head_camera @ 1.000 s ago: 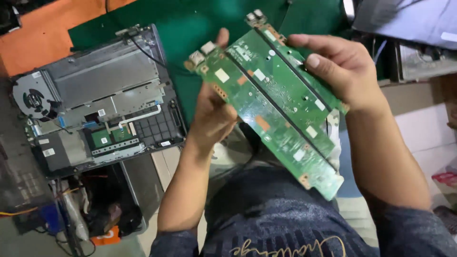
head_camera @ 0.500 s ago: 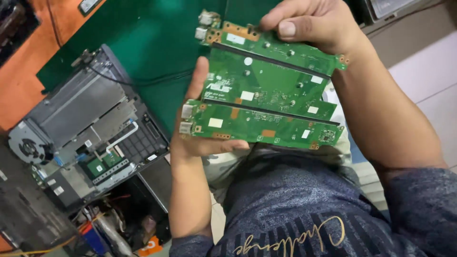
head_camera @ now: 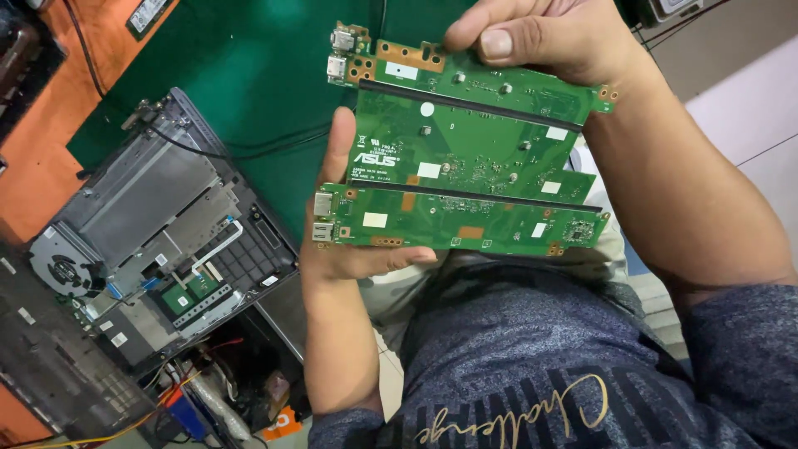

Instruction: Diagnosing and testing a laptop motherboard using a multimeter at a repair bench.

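You held the green circuit board [head_camera: 465, 158] up in front of your chest with both hands, well above the tabletop [head_camera: 249, 66]. Your left hand [head_camera: 349, 241] cupped it from below, palm under the lower left corner and thumb lying up along the left edge beside the silver ports [head_camera: 322, 229]. Your right hand [head_camera: 540, 37] pinched the top edge, thumb pressed on the face and the other fingers curled behind. The board lay nearly flat to your view, its face with white labels and two long dark slots turned toward you.

By the look of it, this was an inspection step: you were checking the board over while it was out of the machine. Any turn or flip would have called for a steady grip on the edges, with fingers kept off the small parts and connectors.

The opened laptop chassis [head_camera: 158, 241] lay to your left on the green mat [head_camera: 274, 91], its fan [head_camera: 62, 270] at the lower left corner and a small green module [head_camera: 187, 291] near its front edge.

Your right fingers behind the board were hidden, as was the board's back. The clutter of cables [head_camera: 191, 399] below the chassis was hard to make out, and the object at the top right corner was cut off.
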